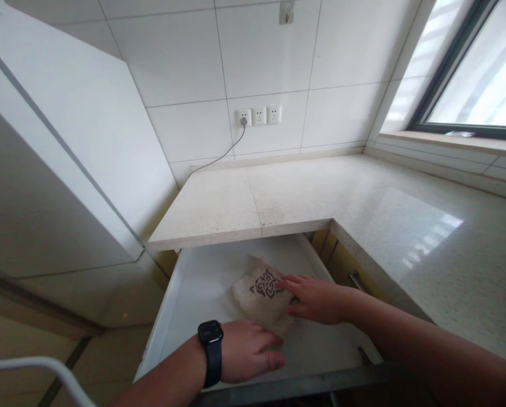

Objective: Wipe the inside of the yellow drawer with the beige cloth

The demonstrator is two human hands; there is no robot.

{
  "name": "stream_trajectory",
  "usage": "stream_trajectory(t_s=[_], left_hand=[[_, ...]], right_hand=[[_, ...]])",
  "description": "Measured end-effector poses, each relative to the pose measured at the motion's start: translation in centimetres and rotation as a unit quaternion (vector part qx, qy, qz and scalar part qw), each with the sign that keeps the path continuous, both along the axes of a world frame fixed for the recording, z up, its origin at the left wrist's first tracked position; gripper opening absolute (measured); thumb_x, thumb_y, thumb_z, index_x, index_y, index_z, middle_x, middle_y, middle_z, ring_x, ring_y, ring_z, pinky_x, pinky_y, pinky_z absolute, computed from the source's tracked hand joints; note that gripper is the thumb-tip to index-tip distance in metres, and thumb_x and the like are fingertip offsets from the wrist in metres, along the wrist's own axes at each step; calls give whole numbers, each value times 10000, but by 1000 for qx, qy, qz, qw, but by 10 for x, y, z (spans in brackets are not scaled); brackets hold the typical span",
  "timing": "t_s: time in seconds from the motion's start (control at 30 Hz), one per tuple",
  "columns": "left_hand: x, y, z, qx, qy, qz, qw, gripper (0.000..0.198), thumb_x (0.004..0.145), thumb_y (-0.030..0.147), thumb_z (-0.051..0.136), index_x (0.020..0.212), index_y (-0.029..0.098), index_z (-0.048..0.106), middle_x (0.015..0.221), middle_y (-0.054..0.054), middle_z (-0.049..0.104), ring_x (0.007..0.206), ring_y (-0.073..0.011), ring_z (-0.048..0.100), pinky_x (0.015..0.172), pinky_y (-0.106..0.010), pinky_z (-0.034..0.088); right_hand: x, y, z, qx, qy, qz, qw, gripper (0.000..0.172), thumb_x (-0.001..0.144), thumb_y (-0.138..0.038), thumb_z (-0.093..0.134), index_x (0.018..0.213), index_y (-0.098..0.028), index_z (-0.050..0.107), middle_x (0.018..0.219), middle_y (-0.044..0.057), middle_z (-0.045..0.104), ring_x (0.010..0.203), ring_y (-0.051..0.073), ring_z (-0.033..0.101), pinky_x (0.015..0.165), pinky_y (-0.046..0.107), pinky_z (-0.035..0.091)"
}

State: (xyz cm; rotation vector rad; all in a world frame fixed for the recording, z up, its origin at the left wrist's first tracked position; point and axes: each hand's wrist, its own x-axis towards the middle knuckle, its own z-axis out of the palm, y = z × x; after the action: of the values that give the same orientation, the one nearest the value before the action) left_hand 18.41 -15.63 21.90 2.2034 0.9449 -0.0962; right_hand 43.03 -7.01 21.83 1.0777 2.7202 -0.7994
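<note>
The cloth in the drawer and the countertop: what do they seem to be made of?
Cloth: probably coarse linen or cotton, matte, judging by its dull, rough-looking beige surface. Countertop: likely polished stone, natural or artificial, given its fine speckles and glossy, bright reflections.

White tiled wall (pixel 264 51), bright window (pixel 481 73)

No legible text or numbers.

On my feed I see three wall sockets (pixel 258 116), a gray cable (pixel 226 153) plugged into the left one, a pale countertop (pixel 304 186) below, a dark-framed window (pixel 481 73) right, a white unit (pixel 87 107) left.
</note>
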Motion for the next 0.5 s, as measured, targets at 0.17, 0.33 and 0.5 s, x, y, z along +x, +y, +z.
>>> stream_trajectory(t_s=[0.17,0.33,0.5], left_hand=[[-7,-19,3,-162,-4,1,987,664,951,674,404,1390,222,614,1293,-128,682,1194,-318,634,1025,-444,472],[-4,-7,-20,-262,5,-32,965,786,877,721,505,1454,188,541,1320,-141,653,1207,-337,619,1037,-472,460],[0,3,-80,-278,-55,-78,956,856,832,751,531,1431,140,537,1280,-150,653,1147,-318,647,944,-439,523]], right_hand=[[-46,-4,-35,-55,-98,34,993,916,839,-747,542,1597,-286,312,1687,166,131,1514,481,86,1157,700,165],[-102,12,-61,-16,-156,32,987,1060,753,-786,611,1617,-312,220,1694,152,4,1500,505,-43,1144,739,40],[-154,42,-82,19,-106,58,992,1143,726,-857,568,1629,-324,112,1685,143,-116,1479,506,-161,1116,747,-73]])
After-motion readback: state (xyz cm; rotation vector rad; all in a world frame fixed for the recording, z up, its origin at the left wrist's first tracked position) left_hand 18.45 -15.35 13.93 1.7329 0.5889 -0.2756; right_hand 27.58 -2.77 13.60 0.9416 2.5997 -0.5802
